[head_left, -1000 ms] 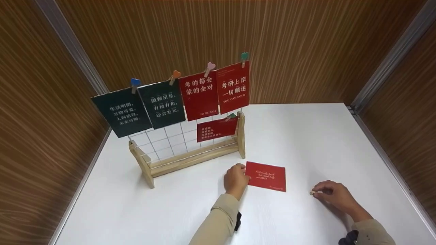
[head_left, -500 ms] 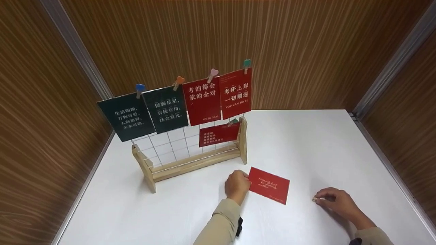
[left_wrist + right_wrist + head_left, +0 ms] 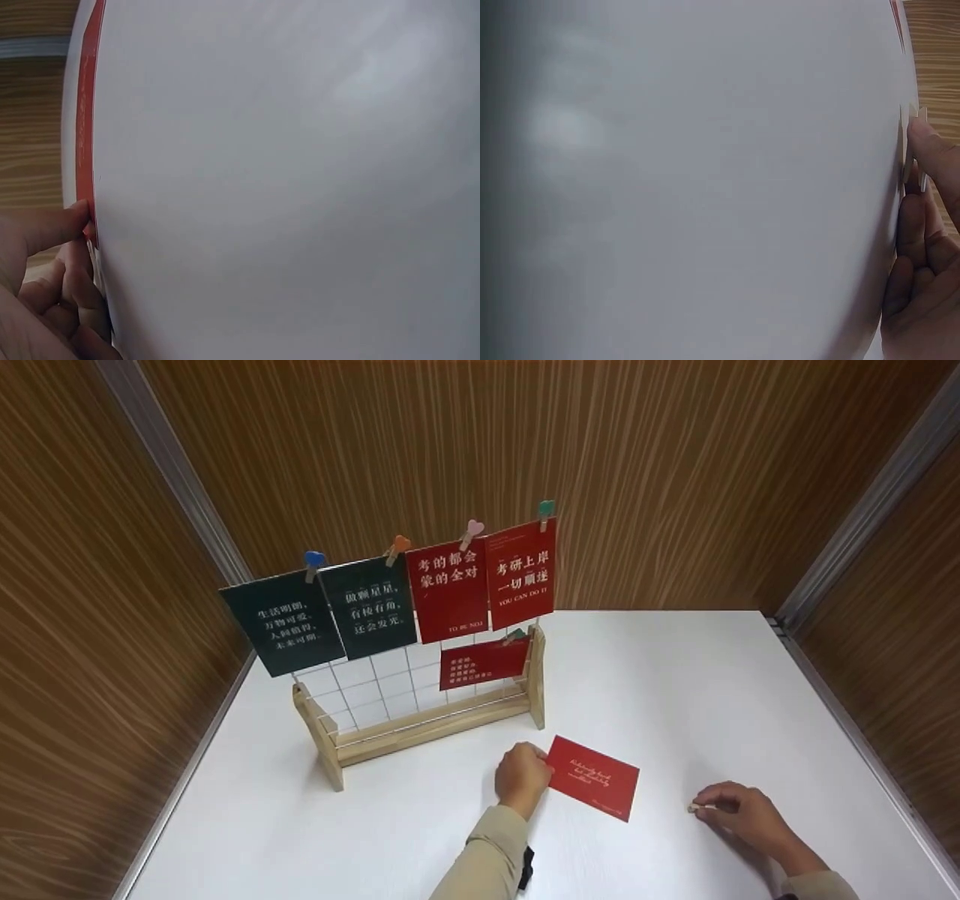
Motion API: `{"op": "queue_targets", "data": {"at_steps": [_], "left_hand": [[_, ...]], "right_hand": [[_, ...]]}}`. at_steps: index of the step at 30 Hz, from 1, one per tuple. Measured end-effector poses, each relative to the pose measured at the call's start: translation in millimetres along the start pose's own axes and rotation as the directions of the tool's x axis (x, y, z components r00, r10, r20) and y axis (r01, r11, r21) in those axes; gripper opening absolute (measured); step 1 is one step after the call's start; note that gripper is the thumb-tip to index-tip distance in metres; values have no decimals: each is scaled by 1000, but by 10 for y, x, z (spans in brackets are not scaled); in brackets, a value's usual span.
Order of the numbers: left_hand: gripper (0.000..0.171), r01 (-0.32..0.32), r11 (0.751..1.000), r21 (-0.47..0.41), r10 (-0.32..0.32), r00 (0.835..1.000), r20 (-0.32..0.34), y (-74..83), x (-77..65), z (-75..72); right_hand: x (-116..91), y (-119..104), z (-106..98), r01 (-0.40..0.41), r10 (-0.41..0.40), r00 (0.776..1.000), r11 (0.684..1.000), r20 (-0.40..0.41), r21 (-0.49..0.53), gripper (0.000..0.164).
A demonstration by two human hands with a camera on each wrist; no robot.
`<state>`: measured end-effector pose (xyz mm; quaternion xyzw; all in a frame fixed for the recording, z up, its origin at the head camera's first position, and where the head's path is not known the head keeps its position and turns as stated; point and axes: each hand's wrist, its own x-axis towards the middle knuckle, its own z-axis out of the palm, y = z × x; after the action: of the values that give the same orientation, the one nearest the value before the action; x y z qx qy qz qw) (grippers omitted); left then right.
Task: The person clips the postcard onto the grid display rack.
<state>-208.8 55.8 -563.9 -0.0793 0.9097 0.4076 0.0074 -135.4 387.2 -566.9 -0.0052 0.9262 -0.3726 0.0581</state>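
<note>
My left hand (image 3: 522,774) pinches the left edge of a red card (image 3: 594,778) with white script on it, held low over the white table. In the left wrist view, the thumb and fingers grip the end of this card (image 3: 85,127), seen almost edge-on. To the right, my right hand (image 3: 742,811) holds a small wooden clothespin (image 3: 692,808) between thumb and fingers. The right wrist view shows the legs of the clothespin (image 3: 922,182) beside the thumb, the rest partly covered by it.
A wooden stand (image 3: 435,726) with a wire grid (image 3: 375,679) is at the left. Along its top, clothespins with coloured hearts hold dark green cards (image 3: 285,622) and red cards (image 3: 450,607). A smaller red card (image 3: 482,666) hangs lower right. Wood-grain walls (image 3: 480,450) enclose the table (image 3: 660,682).
The red card has turned clockwise in my left hand, its right side swinging toward me. My right hand keeps its hold on the clothespin. The whole head view has shifted slightly.
</note>
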Motion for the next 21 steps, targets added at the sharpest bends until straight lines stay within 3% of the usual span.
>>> {"op": "queue_targets", "data": {"at_steps": [7,11,15,21], "left_hand": [[12,-23,999,-28,23,1000,-14,-36,-24,7],[21,-44,999,-22,44,999,-7,-58,-54,32],[30,-45,998,-35,45,999,5,-47,-38,27],[29,-33,997,-70,34,999,19,-64,-63,28]], "right_hand": [[-19,-2,-1,14,-14,1000,999,7,31,20],[-27,3,-1,2,-2,1000,1000,-2,29,20],[4,-5,-12,27,-27,999,1000,-20,11,18],[-23,32,2,65,-64,998,997,-27,39,16]]}}
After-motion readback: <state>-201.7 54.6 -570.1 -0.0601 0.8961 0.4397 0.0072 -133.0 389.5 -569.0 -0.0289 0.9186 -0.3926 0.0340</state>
